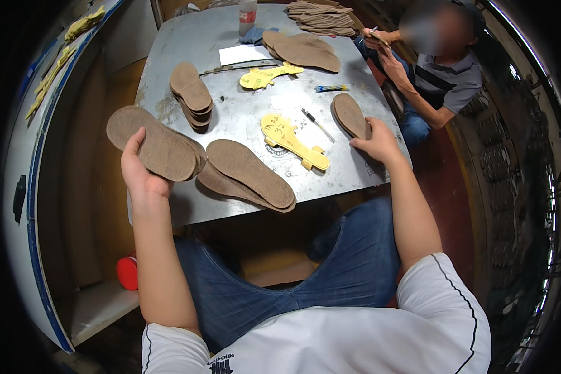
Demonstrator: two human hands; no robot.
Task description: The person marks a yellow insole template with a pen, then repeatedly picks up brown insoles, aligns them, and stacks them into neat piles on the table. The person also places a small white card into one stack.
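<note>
Thumb on top, my left hand (144,167) grips a stack of brown insoles (162,146) held over the table's left edge. Close by on its right lie more large brown insoles (250,171), one overlapping another. Out at the right, my right hand (378,140) has its fingers round the near end of a small insole stack (350,116), which rests on the table or just above it; I cannot tell which. Between my hands lie a yellow sole-shaped template (293,142) with handwriting and a pen (318,125). Another insole stack (191,93) sits beyond my left hand.
On the grey metal table (230,118) are a second yellow template (269,75), blue-yellow pens (331,88), white paper (245,55), large brown insoles (302,50), a bottle (247,17) and a far insole pile (321,17). A co-worker (445,75) sits at the right, holding something small. Shelving stands left.
</note>
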